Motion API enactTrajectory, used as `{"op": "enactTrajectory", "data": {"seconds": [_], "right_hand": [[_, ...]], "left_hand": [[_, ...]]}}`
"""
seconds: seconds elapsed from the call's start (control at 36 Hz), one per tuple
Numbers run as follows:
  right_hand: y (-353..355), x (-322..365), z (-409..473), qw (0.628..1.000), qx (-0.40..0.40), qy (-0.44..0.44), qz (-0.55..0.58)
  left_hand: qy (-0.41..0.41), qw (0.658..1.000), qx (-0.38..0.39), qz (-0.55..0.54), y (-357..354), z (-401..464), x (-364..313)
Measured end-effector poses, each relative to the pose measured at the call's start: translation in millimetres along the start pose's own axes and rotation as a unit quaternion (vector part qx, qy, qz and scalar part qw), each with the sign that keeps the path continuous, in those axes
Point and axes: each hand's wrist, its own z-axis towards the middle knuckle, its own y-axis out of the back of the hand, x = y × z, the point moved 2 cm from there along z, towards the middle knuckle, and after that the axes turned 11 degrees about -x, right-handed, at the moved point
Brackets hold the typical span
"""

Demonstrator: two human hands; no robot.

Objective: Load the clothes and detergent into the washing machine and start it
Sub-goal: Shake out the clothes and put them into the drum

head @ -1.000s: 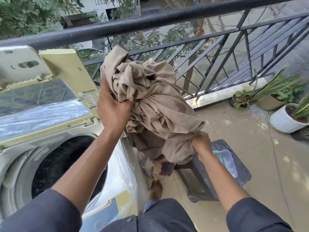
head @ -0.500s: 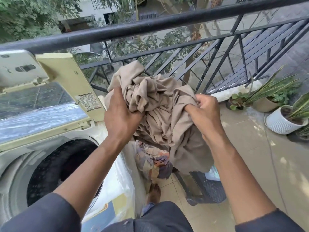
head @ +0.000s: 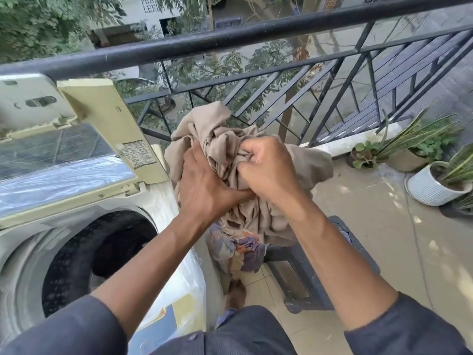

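Both hands, left hand [head: 204, 185] and right hand [head: 268, 167], clutch beige cloth [head: 220, 131].

A crumpled beige garment [head: 258, 175] is bunched in a wad just right of the top-loading washing machine [head: 158, 201] — cream body, lid [head: 76, 139] raised upright, dark drum [head: 99, 257] open. A patterned cloth [head: 240, 249] hangs beneath the wad.

1. A single head-worn view looks forward and steeply down over the person's own forearms.
2. It sits close: the left hand [head: 204, 190] and right hand [head: 268, 170] fill the frame's middle.
3. Left of the hands lies the washing machine [head: 158, 201]; beyond them stands the balcony railing [head: 230, 39].
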Motion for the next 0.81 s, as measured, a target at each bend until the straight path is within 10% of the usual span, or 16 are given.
{"op": "enactTrajectory", "data": {"seconds": [0.36, 0.5, 0.64, 0.75, 0.81], "right_hand": [[10, -19, 17, 0.976, 0.155, 0.032, 0.151], [8, -54, 9, 0.976, -0.050, -0.025, 0.212], [8, -133, -16, 0.944, -0.257, -0.200, 0.044], [-31, -203, -63, 0.851, -0.106, -0.498, 0.130], [-56, -218, -92, 0.720, -0.002, -0.613, 0.326]], "left_hand": [[0.020, 0.993, -0.109, -0.029, 4, 16, 13], [0.030, 0.992, -0.125, -0.021, 6, 23, 15], [0.067, 0.986, -0.147, -0.043, 13, 26, 20], [0.109, 0.975, -0.166, -0.104, 23, 27, 12], [0.115, 0.970, -0.168, -0.133, 27, 25, 9]]}}
